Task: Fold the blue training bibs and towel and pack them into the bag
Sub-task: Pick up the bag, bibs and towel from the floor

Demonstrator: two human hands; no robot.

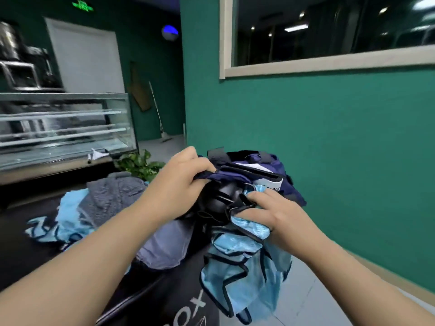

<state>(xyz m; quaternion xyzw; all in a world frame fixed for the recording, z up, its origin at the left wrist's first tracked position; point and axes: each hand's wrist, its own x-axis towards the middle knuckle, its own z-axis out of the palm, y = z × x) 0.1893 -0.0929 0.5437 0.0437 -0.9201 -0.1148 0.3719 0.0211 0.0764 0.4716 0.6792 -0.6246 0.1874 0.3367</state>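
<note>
A navy bag (256, 175) with black trim stands at the table's right end, its mouth facing me. My left hand (181, 180) pinches the bag's near edge and holds it up. My right hand (270, 212) grips a light blue bib (244, 269) with dark piping at the bag's mouth; most of the bib hangs down over the table's edge. Another light blue bib (61, 222) lies crumpled at the left, with a grey striped towel (113, 196) on top of it. A grey-blue cloth (164, 248) lies beside my left forearm.
A black cloth covers the table (164, 302). A green wall (329, 149) runs close on the right. A glass display case (61, 128) stands at the far left, and a leafy plant (138, 163) sits behind the towel. Pale floor tiles (306, 302) show below the hanging bib.
</note>
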